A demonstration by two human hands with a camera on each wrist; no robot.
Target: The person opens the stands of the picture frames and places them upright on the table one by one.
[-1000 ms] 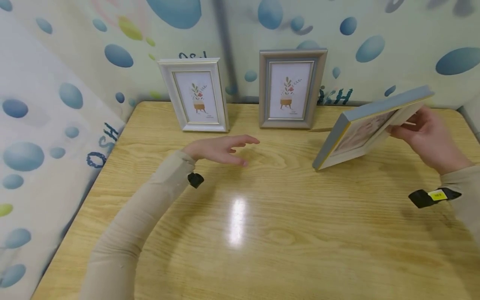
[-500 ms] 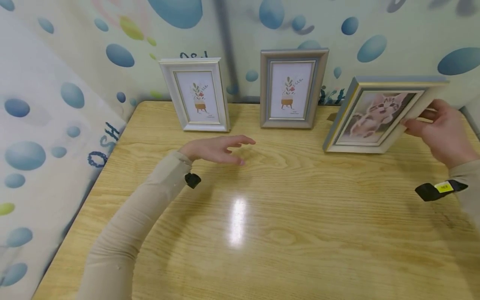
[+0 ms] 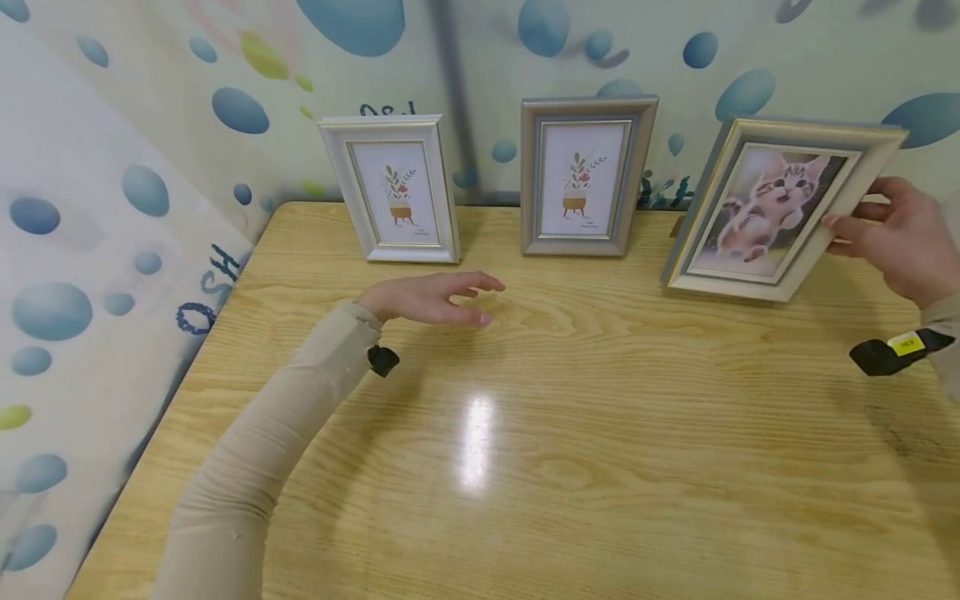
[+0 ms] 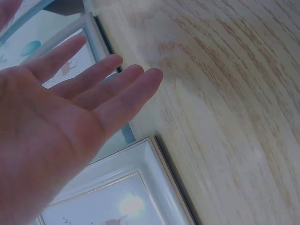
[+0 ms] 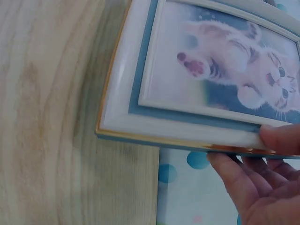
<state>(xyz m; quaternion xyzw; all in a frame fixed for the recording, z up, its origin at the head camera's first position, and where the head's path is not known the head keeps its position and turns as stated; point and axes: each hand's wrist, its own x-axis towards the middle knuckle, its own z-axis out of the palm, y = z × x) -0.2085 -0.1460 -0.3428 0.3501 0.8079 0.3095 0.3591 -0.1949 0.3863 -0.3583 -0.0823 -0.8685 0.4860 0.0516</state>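
With thumb in front and fingers behind, my right hand (image 3: 911, 237) grips the right edge of a picture frame (image 3: 813, 258) that shows a kitten photo. The frame leans, its picture turned toward me, near the table's back right; in the right wrist view its edge (image 5: 173, 140) is pinched by the thumb. My left hand (image 3: 431, 298) holds nothing, its fingers loosely extended over the table in front of a white picture frame (image 3: 450, 225). The left wrist view shows its palm (image 4: 51, 131) with fingers spread, apart from that frame.
A taupe picture frame (image 3: 528, 183) with a potted-plant print stands upright between the white one and the kitten one. Behind the wooden table (image 3: 570, 433) rises a wall (image 3: 480, 75) with blue dots.
My right hand has raised the kitten frame from a steep tilt and turned its picture to face me, shifting it right and back. The left hand has drifted very slightly left.
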